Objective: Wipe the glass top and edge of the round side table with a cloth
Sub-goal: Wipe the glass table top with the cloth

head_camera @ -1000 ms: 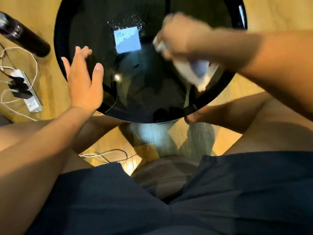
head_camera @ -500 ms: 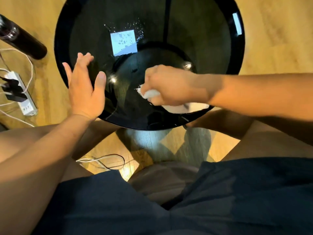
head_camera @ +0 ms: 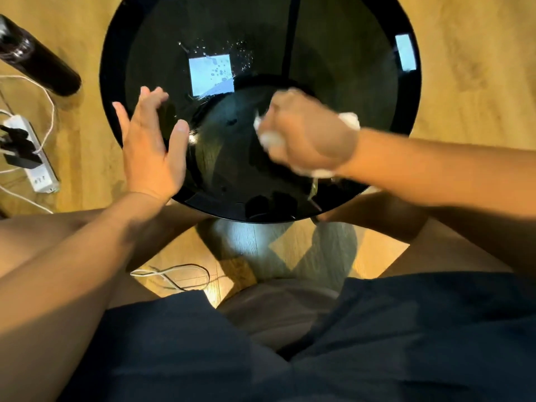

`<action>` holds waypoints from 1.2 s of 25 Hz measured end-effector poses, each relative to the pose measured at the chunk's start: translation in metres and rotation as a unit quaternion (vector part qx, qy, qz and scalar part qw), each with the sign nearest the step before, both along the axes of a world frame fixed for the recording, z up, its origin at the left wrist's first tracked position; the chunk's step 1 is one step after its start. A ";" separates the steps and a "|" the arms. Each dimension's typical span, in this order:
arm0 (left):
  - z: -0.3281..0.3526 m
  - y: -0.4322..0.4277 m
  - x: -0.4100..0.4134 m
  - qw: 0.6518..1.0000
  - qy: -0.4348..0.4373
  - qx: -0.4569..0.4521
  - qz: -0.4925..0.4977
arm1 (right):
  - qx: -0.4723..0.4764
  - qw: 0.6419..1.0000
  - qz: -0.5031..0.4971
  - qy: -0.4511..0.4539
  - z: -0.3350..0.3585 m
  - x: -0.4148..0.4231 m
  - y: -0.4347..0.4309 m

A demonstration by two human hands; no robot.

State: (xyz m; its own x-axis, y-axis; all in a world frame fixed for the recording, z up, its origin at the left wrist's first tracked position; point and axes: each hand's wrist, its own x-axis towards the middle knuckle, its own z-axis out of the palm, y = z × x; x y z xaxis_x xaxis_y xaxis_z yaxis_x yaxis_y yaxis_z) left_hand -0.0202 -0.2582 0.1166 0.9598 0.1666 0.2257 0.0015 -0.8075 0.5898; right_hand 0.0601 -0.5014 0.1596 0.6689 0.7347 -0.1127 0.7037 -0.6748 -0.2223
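A round side table (head_camera: 342,68) with a black glass top and black rim stands in front of my knees. Water droplets (head_camera: 220,58) speckle the glass near a bright square reflection. My right hand (head_camera: 307,134) is blurred with motion over the near middle of the glass, closed on a crumpled white cloth (head_camera: 349,120) that shows at both sides of the fist. My left hand (head_camera: 150,143) is flat and open, fingers apart, resting at the table's left rim.
A dark cylindrical bottle (head_camera: 37,62) lies on the wooden floor at the left. Beside it is a white power strip (head_camera: 34,158) with black plugs and white cables. A looped white cable (head_camera: 174,275) lies on the floor between my legs.
My right hand with the cloth swept from the far right of the glass down to the near edge, then back up toward the middle. My left hand has stayed at the left rim.
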 end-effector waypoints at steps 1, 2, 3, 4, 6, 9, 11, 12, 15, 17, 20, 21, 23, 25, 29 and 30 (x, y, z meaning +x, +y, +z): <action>0.001 0.000 0.000 1.000 0.002 0.000 0.002 | -0.005 0.998 0.054 0.026 -0.002 -0.012 -0.001; 0.003 -0.001 0.000 1.000 0.006 -0.001 0.001 | -0.028 0.998 0.059 0.016 0.003 -0.009 -0.005; 0.004 -0.002 0.000 1.000 0.011 -0.002 0.001 | -0.048 0.998 0.002 -0.027 0.008 0.013 -0.009; 0.003 -0.002 -0.001 1.000 0.014 0.000 0.003 | -0.041 0.994 -0.084 -0.053 0.013 0.031 -0.009; 0.001 -0.003 -0.001 1.000 0.011 0.007 0.004 | -0.026 0.988 -0.147 -0.041 0.014 0.028 -0.003; 0.000 -0.001 0.003 1.000 0.013 -0.004 0.009 | 0.031 0.998 0.033 0.033 -0.001 -0.053 -0.018; 0.002 0.001 0.000 1.000 0.011 -0.006 0.011 | 0.053 0.997 -0.047 0.026 0.014 -0.038 -0.049; 0.004 0.000 0.001 1.000 0.004 -0.004 0.007 | 0.068 0.987 -0.147 -0.025 0.017 -0.011 -0.065; 0.003 -0.002 0.003 0.999 0.010 0.037 0.010 | 0.065 0.922 -0.377 -0.058 0.011 0.029 -0.104; 0.003 0.001 -0.001 0.998 0.002 0.045 0.031 | 0.031 0.921 -0.388 -0.008 -0.007 0.011 -0.107; 0.002 0.000 -0.001 0.998 -0.015 0.038 0.043 | 0.096 0.917 -0.387 -0.023 -0.011 -0.026 -0.072; 0.002 0.000 0.000 0.998 -0.019 0.030 0.046 | 0.119 0.924 -0.362 -0.032 -0.011 -0.038 -0.049; 0.002 0.000 0.000 0.998 -0.025 0.010 0.049 | 0.176 0.947 -0.268 -0.021 -0.009 -0.064 0.009; 0.001 0.002 -0.001 0.998 -0.043 -0.014 0.042 | 0.203 0.969 -0.145 -0.005 -0.015 -0.084 0.061; -0.003 0.004 -0.001 0.994 -0.070 -0.074 0.045 | 0.153 0.987 0.014 -0.035 -0.017 -0.066 0.079; -0.003 0.004 -0.001 0.993 -0.071 -0.081 0.045 | 0.128 0.989 -0.009 -0.068 -0.015 -0.049 0.061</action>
State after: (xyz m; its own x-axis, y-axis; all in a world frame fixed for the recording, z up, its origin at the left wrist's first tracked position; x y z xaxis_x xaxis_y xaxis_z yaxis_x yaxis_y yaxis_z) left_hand -0.0216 -0.2543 0.1134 0.9000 0.2960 0.3200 -0.0223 -0.7020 0.7118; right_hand 0.0108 -0.4408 0.1446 0.6786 0.7151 0.1678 0.7271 -0.6216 -0.2913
